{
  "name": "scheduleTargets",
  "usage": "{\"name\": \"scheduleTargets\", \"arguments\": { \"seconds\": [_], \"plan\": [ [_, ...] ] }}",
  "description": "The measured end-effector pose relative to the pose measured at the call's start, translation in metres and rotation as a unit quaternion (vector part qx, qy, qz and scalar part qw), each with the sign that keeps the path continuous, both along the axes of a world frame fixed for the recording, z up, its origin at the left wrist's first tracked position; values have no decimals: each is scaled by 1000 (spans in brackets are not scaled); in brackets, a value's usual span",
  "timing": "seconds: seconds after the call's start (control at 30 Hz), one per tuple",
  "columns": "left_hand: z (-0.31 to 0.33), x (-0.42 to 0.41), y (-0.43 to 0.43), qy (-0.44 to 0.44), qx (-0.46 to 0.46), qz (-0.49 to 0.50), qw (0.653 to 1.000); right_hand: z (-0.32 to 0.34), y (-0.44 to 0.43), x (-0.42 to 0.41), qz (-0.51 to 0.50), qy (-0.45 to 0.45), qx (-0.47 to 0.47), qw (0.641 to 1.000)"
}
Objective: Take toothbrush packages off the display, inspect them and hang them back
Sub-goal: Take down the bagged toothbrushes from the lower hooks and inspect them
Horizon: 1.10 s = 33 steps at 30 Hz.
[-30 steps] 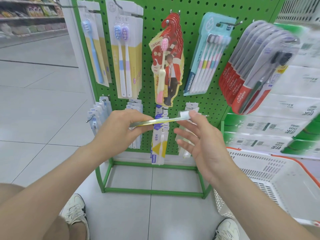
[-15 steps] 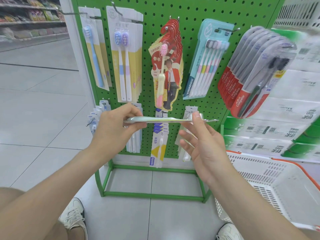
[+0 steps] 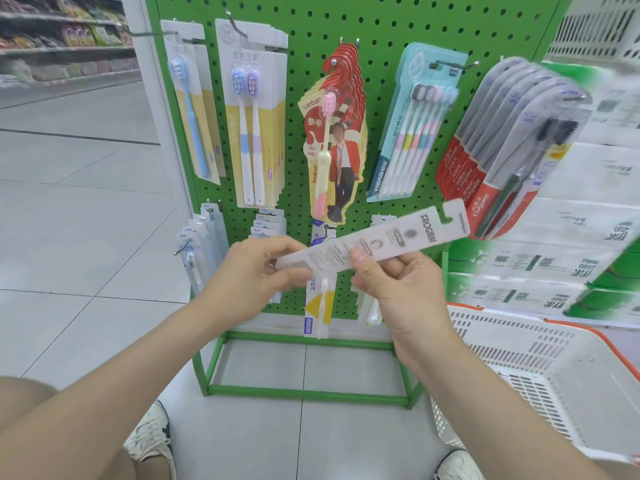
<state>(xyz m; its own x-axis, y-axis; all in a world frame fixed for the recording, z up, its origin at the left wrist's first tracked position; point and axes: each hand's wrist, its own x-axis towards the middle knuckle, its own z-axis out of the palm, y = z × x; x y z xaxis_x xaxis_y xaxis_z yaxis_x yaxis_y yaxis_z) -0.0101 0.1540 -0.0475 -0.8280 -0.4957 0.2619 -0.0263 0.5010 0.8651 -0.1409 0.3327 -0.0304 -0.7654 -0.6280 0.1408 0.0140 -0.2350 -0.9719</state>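
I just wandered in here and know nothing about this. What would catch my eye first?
Two bare hands in the middle: the left hand and right hand hold a long white toothbrush package tilted between them, its hanging slot up to the right. Behind stands a bright green pegboard display hung with toothbrush packs, red Colgate packs at its right. A white shopping basket sits at lower right.

Bare left forearm (image 3: pixel 114 372) and right forearm (image 3: pixel 491 396) stretched forward, left hand (image 3: pixel 263 275) pinching the lower end of a flat white printed toothbrush package (image 3: pixel 408 235), right hand (image 3: pixel 405 289) gripping its middle, thumb on top
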Motion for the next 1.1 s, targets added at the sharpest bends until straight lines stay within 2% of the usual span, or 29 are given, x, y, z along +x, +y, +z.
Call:
{"name": "scheduleTargets", "arguments": {
  "seconds": [0.13, 0.2, 0.33, 0.5, 0.57, 0.73, 0.97, 1.1],
  "plan": [
    [-8, -3, 1, -114, -56, -44, 991, -5, -4, 0, 9, 30, 10, 999],
    [-5, -4, 8, -133, -55, -77, 987, -6, -5, -1, 1, 61, 19, 998],
    [1, -7, 16, -46, 64, -69, 994, -7, -6, -2, -1, 92, 40, 995],
    [6, -7, 19, 21, 103, 3, 994, -7, -5, -3, 58, 173, 165, 969],
    [6, -6, 18, 25, 110, 24, 993, -9, -4, -4, 85, 177, 204, 959],
    [3, -4, 13, 5, 110, 21, 994, -6, 0, -10, 139, 170, 230, 948],
    [9, -5, 11, 71, 168, 78, 980, -10, 2, -6, 236, 164, 288, 913],
    [12, -3, 13, 35, 194, 61, 978, -6, 1, 1, 253, 110, 271, 922]
  ]
}}
